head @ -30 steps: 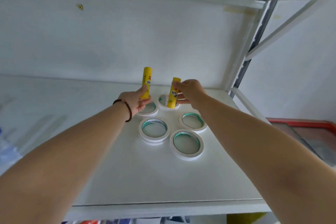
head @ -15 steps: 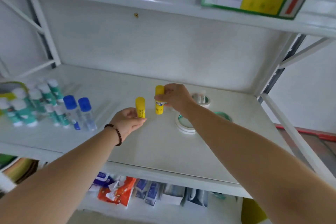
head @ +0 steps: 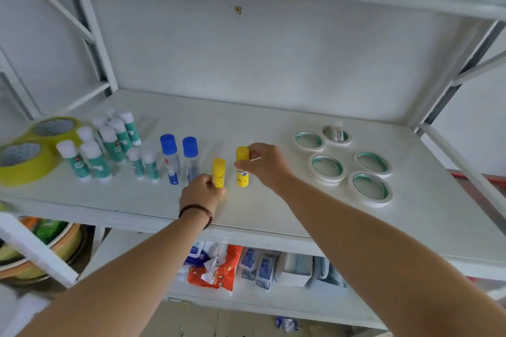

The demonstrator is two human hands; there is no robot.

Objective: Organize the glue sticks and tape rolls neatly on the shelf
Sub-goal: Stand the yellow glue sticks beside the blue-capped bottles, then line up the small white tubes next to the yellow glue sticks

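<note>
Yellow glue sticks upright, caps up, gripped by both hands.

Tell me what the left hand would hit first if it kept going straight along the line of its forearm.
Likely the two blue-capped clear bottles: the left hand, gripping a yellow glue stick, points up-right toward the shelf back. Depth is unclear; it might pass beside them.
</note>
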